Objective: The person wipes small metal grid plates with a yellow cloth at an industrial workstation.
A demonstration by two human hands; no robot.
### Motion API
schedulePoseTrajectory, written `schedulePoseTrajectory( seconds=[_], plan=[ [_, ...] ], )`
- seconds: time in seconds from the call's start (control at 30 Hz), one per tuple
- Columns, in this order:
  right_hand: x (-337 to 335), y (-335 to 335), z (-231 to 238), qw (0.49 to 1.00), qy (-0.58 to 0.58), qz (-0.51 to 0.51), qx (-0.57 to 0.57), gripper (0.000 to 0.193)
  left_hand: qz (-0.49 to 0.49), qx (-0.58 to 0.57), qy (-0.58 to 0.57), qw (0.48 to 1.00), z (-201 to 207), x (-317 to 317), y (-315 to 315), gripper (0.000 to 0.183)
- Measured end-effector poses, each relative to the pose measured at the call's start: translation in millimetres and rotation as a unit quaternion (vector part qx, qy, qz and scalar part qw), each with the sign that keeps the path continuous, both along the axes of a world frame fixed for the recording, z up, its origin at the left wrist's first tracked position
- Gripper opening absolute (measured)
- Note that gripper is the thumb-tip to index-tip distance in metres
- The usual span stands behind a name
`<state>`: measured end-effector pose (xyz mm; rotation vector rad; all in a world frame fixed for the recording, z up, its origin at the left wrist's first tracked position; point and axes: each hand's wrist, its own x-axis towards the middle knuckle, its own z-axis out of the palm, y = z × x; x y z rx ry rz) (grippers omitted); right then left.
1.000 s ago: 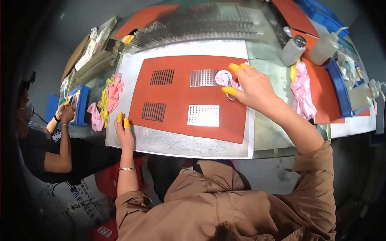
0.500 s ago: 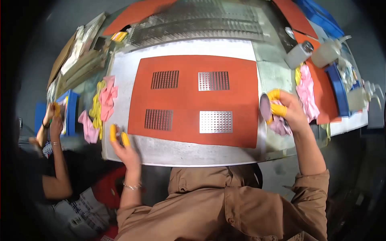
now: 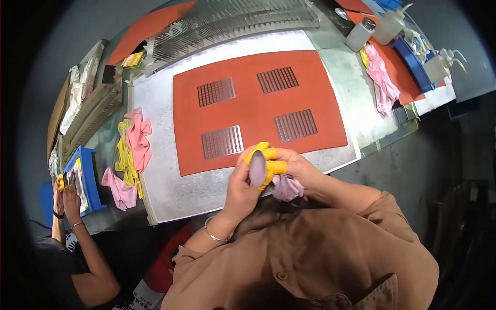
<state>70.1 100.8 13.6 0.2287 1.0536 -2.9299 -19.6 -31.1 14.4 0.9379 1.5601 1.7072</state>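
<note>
My hands meet just past the near edge of the red mat (image 3: 253,113), with yellow covers on some fingertips. Between them is a round pad (image 3: 258,169) with a flat purplish-grey face, seen tilted as an oval. The fingers of my right hand (image 3: 299,166) are closed on the pad, and a mauve cloth (image 3: 288,189) hangs below that hand. My left hand (image 3: 242,187) closes on the pad's left side; some of its fingers are hidden. Several small slotted metal plates (image 3: 222,142) lie apart on the mat, in two rows.
Pink cloths (image 3: 138,139) and a yellow cloth (image 3: 124,150) lie left of the mat. A toothed metal rack (image 3: 232,31) stands behind. Squeeze bottles (image 3: 390,26), a blue bin (image 3: 413,64) and another pink cloth (image 3: 382,82) are at right. A co-worker's hands (image 3: 67,199) work at far left.
My right hand has brought the pad and mauve cloth leftward from the mat's right side. My left hand, open before, has moved right and closed on the pad. The view has turned.
</note>
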Motion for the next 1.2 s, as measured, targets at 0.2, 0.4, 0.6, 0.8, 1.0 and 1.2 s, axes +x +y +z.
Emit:
schedulePoseTrajectory(
  seconds=[0.2, 0.4, 0.6, 0.8, 1.0, 1.2],
  plan=[
    [1.2, -9.1, 14.6, 0.997, 0.018, 0.009, 0.069, 0.017, -0.002, 0.028, -0.262, 0.965, 10.5, 15.9, -12.2, 0.051],
    [37.7, 5.5, 11.5, 0.981, -0.009, -0.014, 0.192, 0.019, -0.029, 0.111, -0.321, 0.94, 3.4, 44.3, 4.7, 0.058],
    [75.3, 36.8, 10.1, 0.8, 0.076, -0.128, 0.582, 0.019, -0.055, 0.091, -0.382, 0.918, 2.4, 76.8, 33.8, 0.045],
    [116.5, 72.1, 15.0, 0.736, 0.045, -0.119, 0.665, 0.035, -0.049, 0.043, -0.166, 0.984, 20.6, 68.0, 44.5, 0.022],
    [100.8, 62.2, 21.7, 0.874, 0.031, -0.029, 0.483, 0.064, -0.183, -0.021, 0.277, 0.943, 39.5, 53.2, 69.1, 0.011],
    [100.4, 46.6, 18.2, 0.946, 0.035, -0.053, 0.318, 0.055, -0.345, -0.111, -0.12, 0.924, 24.4, 49.1, 68.3, 0.006]
  ],
)
